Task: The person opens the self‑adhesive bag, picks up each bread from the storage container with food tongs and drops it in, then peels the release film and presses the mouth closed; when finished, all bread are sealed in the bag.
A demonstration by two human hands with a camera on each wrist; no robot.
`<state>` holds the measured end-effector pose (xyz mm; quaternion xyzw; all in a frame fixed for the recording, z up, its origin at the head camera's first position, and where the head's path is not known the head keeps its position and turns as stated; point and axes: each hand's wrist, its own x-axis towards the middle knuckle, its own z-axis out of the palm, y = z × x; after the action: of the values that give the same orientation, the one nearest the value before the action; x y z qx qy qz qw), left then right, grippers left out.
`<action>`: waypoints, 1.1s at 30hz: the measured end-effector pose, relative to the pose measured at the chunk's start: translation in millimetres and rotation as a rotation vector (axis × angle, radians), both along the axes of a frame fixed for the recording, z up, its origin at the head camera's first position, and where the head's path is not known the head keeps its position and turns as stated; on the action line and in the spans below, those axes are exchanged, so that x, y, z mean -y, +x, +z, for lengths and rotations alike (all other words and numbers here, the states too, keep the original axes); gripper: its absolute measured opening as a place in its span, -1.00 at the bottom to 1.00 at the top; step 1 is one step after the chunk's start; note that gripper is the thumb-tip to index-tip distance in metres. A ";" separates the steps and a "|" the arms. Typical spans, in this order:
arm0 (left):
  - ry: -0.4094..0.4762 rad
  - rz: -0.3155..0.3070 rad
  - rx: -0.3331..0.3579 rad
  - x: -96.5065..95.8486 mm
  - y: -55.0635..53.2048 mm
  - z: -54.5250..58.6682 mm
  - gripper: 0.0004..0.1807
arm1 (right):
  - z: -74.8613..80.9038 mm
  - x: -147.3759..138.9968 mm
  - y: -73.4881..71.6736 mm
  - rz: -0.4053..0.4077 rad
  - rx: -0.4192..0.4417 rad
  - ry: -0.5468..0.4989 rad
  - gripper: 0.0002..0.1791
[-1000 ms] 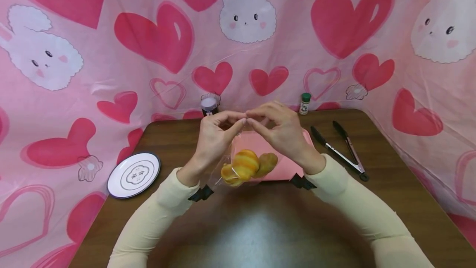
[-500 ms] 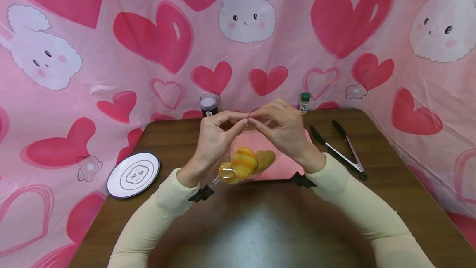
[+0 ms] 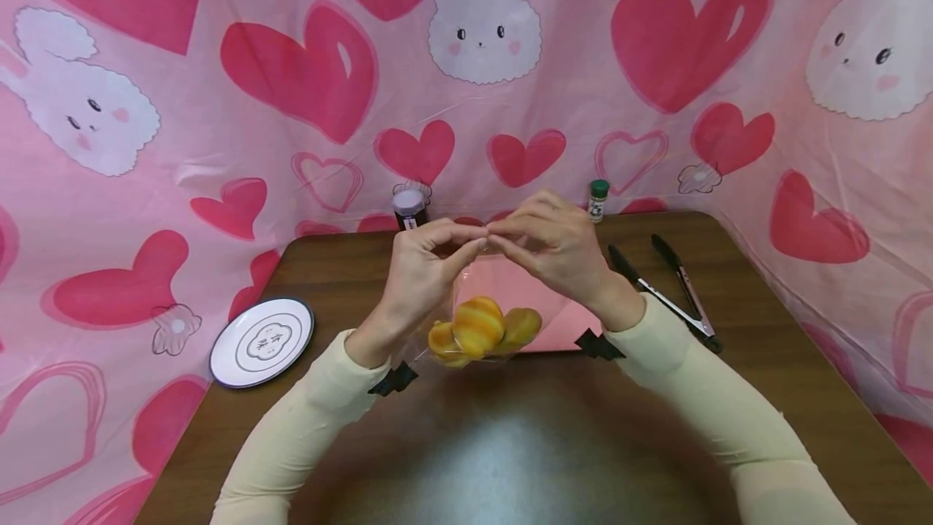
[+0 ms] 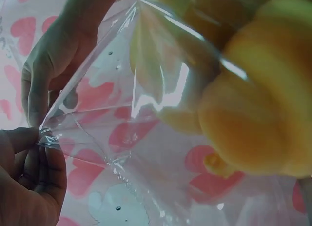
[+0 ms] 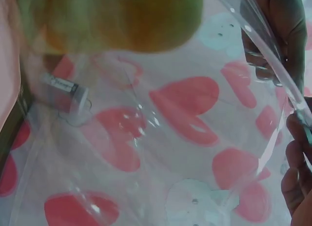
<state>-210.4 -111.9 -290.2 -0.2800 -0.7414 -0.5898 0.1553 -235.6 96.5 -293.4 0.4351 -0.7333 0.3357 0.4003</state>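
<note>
In the head view my left hand and right hand meet fingertip to fingertip at the top edge of a clear plastic bag. Thumb and forefinger of each hand pinch the film. The bag hangs from them, bulging low down with several bread rolls. A yellow-orange striped roll sits in the middle, a browner roll to its right, and a smaller yellow piece to its left. In the left wrist view the gathered film runs up to the pinching fingers, and orange bread fills the right side.
A pink tray lies behind the bag. Tongs are at the right, and a white plate at the left. A dark jar with a pale lid and a green-capped shaker stand at the back by the curtain.
Both hands keep their pinch on the bag. The right hand and forearm have shifted slightly, with the fingers drawn closer together. The bread in the bag has swayed a little.
</note>
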 end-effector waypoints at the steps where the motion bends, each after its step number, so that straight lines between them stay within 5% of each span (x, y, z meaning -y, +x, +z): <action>1: -0.017 0.005 -0.015 0.3 0.1 0.2 -0.81 | 0.0 -0.3 -0.8 0.001 -0.014 0.004 -0.68; 12: -0.064 0.027 -0.034 -0.6 -1.8 -1.0 -0.80 | -0.1 0.9 -2.7 -0.029 -0.074 0.027 -0.79; 22: -0.014 0.020 0.074 -1.2 1.0 -3.0 -0.82 | 0.6 1.9 0.7 0.017 0.192 -0.097 -0.87; 33: -0.030 0.063 0.016 -1.6 1.2 -6.4 -0.84 | -1.5 2.6 6.2 -0.017 0.383 -0.166 -0.96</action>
<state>-209.2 -110.3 -296.6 -0.2541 -0.7598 -0.5757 0.1634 -229.4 93.9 -295.0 0.3228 -0.7695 0.4680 0.2909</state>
